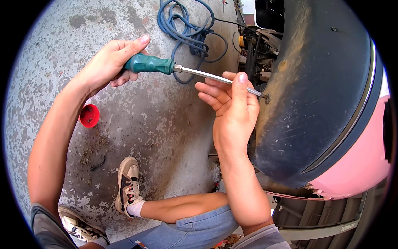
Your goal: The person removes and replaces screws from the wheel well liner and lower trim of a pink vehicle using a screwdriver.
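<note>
A screwdriver (150, 64) with a green handle and a long metal shank runs slantwise between my hands. My left hand (108, 62) is wrapped round the end of its handle, thumb lying along the top. Near the tip, my right hand (235, 106) pinches the shank between thumb and fingers, the other fingers loosely curled. The tip meets a round screw head (266, 98) on the dusty edge of a black bumper (315, 95). Whether the tip sits fully in the screw head I cannot tell.
A coiled blue hose (186, 35) lies on the stained concrete floor ahead. A red cup (89, 115) with small bits inside stands at the left, beside scattered dirt. Exposed vehicle parts (259, 52) show behind the bumper, and a pink body panel (352, 170) borders its right side.
</note>
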The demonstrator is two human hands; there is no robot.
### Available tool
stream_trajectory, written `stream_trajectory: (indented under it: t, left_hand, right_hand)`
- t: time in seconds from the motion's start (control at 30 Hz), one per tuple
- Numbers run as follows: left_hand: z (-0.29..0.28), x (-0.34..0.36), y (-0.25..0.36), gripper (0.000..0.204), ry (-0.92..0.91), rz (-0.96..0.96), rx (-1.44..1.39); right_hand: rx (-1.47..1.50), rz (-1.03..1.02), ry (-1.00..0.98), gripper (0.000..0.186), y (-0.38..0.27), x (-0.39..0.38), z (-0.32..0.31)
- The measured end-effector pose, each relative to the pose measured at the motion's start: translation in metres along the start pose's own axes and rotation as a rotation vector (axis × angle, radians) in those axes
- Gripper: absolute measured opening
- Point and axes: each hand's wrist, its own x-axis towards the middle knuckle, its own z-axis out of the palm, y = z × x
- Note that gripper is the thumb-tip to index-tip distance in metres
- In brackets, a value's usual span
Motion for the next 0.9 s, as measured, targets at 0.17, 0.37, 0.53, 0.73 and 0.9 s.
stream_trajectory:
  t: [0.17, 0.37, 0.53, 0.73, 0.9]
  left_hand:
    - [0.002, 0.0, 0.002, 0.049, -0.049, -0.063, -0.058]
    - [0.001, -0.003, -0.014, 0.044, -0.109, 0.176, -0.19]
    - [-0.009, 0.002, -0.019, 0.041, -0.202, 0.124, -0.164]
    - [-0.002, 0.004, -0.015, 0.046, -0.129, -0.027, -0.154]
    - [0.001, 0.004, -0.011, 0.05, -0.094, -0.214, -0.143]
  right_hand:
    - [0.052, -0.027, -0.033, 0.029, 0.0, 0.0, -0.002]
    - [0.01, -0.034, 0.005, 0.027, 0.002, 0.001, -0.001]
    - [-0.045, -0.02, 0.039, 0.033, 0.002, 0.001, 0.0]
    - [-0.125, -0.004, 0.055, 0.044, 0.002, 0.0, -0.002]
    - [-0.187, -0.005, 0.059, 0.049, 0.002, 0.002, -0.005]
